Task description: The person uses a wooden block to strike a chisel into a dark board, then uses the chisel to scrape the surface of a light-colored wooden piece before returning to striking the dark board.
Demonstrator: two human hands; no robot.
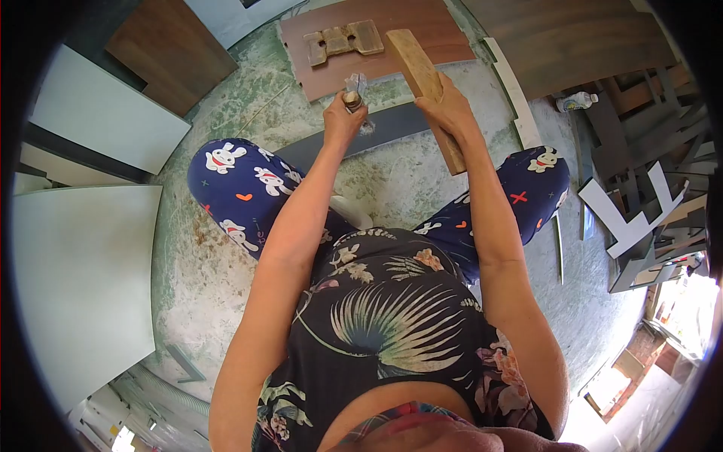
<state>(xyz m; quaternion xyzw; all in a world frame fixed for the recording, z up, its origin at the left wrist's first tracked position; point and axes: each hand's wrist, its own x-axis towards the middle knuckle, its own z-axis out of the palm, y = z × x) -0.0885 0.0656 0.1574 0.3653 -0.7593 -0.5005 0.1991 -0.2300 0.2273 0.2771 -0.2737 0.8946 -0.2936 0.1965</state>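
Note:
My left hand (346, 118) is closed around a tool with a round wooden end (352, 98). A pale, shiny flat part shows just beyond the fingers; I cannot tell what kind of tool it is. My right hand (452, 113) grips a long, thick wooden block (416, 64) by its side, the block slanting from upper left to lower right. Under both hands a dark grey strip of board (392, 129) lies on the floor, with a small pale scrap patch near the left hand. Beyond, a notched wooden piece (343, 42) rests on a reddish-brown board (422, 26).
White panels (105, 105) and a brown panel (172, 49) stand at the left. At the right lie a narrow white notched strip (514, 94), a plastic bottle (578, 102) and a pile of dark board offcuts (633, 135). A ribbed hose (169, 388) runs at lower left.

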